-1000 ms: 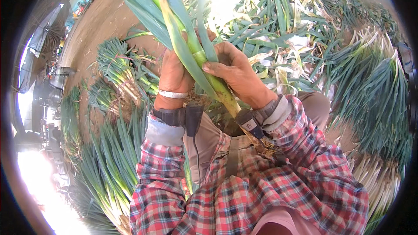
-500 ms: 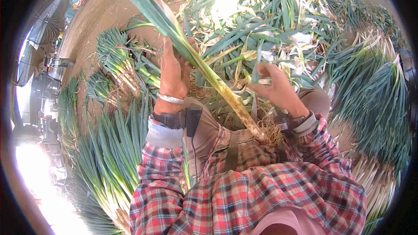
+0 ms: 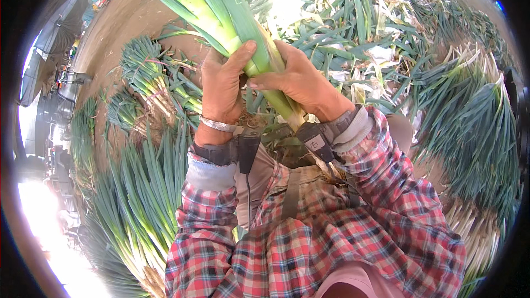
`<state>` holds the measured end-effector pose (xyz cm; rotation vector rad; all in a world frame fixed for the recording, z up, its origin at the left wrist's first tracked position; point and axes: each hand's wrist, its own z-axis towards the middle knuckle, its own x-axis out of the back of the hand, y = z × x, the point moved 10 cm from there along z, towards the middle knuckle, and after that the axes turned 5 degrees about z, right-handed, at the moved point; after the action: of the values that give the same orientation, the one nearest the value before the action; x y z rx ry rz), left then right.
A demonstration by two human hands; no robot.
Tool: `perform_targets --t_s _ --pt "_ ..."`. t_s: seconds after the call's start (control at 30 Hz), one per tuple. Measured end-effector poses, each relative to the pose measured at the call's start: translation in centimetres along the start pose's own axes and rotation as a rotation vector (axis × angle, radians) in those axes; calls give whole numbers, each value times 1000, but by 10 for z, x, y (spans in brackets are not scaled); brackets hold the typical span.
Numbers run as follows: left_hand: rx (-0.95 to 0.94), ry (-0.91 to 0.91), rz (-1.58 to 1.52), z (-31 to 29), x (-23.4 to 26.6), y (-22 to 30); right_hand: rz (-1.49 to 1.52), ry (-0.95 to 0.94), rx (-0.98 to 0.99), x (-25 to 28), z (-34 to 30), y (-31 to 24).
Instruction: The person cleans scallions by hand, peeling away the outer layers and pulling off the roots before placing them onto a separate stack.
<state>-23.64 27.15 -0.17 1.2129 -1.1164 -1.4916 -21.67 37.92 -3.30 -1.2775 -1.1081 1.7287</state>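
Note:
A thick leek [image 3: 237,22] slants across my body, its green leaves fanning toward the upper left. My left hand [image 3: 223,80] is closed around the stalk, thumb on top just below where the leaves part. From the right, my right hand [image 3: 301,80] grips the same stalk slightly lower, its thumb pressed across it. A yellowed outer leaf [image 3: 270,44] stands along the stalk's right side, by the right hand's fingers. The lower stalk runs down to my lap, where my right wrist partly hides the root end.
Bundled leeks [image 3: 146,77] lie on the dirt floor [image 3: 138,14] at left, with a larger pile [image 3: 141,193] nearer me. Stripped leaves [image 3: 353,49] heap up ahead. More leeks [image 3: 469,116] are stacked at right. Cabled dark devices [image 3: 249,149] are strapped to my wrists.
My right hand has moved up and left from beside the stalk to grip it next to my left hand. The leek's leafy side has turned toward me and its leaves spread wider.

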Motion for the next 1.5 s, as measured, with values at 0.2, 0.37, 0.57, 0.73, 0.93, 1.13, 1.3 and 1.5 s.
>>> perform_targets --t_s 0.2,0.37,0.57,0.73,0.93,1.13,1.3,1.5 --pt "-7 -16 41 -6 -9 -16 -329 106 183 7 -21 -23" --pt "-85 126 214 -10 2 -6 -388 87 89 6 -22 -22" --pt "-4 -21 -91 -19 -23 -12 -65 115 209 17 -38 -28" --pt "-81 194 245 6 23 -18 -188 53 -76 25 -80 -10" --pt "-139 335 92 10 65 -12 -292 35 -235 66 -107 14" --pt "-317 505 253 11 147 49 -767 80 -242 107 -105 39" --pt "-382 618 258 1 165 95 -1009 271 -368 205 -96 56" --pt "-495 1011 745 -21 352 184 -1232 527 -221 232 -103 21"
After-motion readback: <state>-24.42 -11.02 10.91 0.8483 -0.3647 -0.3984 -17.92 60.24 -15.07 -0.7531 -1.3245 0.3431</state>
